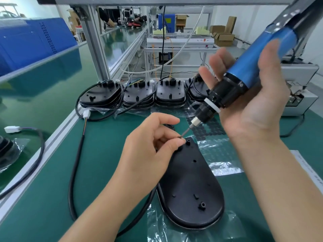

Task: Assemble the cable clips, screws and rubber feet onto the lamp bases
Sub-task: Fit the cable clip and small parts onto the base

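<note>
— Can any writing be read?
— None; the print on the white sheet [312,173] at the right edge is blurred.
— And the hands?
— A blue screwdriver [251,67] is gripped in the right hand [258,109]. Something tiny, likely a screw, is pinched at its tip by the left hand [153,147], over the lamp base [190,189] on the table [43,198].

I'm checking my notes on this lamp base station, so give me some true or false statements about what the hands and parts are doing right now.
1. The right hand holds a blue electric screwdriver. True.
2. The left hand lies flat on the green mat. False: its fingertips pinch at the bit tip.
3. The nearest lamp base is white. False: it is black.
4. More lamp bases line the back of the bench. True.
5. The bit is sunk in a screw hole. False: it hangs above the base.
</note>
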The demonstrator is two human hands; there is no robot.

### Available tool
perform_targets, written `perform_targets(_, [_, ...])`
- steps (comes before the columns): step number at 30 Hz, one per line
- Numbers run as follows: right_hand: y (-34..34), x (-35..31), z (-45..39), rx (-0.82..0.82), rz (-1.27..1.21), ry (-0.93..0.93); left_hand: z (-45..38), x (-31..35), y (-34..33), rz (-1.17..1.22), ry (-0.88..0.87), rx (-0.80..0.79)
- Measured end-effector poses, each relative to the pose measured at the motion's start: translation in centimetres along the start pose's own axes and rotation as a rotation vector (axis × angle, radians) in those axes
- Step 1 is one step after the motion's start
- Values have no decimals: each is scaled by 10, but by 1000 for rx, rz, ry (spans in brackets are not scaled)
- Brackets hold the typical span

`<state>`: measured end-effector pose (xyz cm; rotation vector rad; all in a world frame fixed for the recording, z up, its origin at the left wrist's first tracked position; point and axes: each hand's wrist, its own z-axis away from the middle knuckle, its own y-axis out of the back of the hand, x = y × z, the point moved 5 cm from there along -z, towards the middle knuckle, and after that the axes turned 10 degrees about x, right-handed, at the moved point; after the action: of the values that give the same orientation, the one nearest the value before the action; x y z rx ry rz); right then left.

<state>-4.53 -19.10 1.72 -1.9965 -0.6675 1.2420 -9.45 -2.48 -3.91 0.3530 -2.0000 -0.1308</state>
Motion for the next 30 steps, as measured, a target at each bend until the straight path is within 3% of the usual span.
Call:
perform_targets(7, [-6, -10, 1, 45, 21, -24, 2, 4, -6, -98, -101, -14])
perform_targets(10, [-5, -10, 0, -13, -56, -84, -4, 3, -2, -62, -83, 8])
perform_targets(12, [-3, -11, -2, -63, 17, -73, -10, -1, 2, -37, -60, 1])
perform_targets(15, [-13, -11, -4, -127, 144, -10, -12, -3, -3, 2, -26, -90])
perform_targets(20, [-21, 0, -4, -188, 90, -69, 4, -4, -23, -40, -42, -198])
perform_targets(30, [-14, -2, -9, -122, 87, -38, -4, -8, -12, -96, -20, -190])
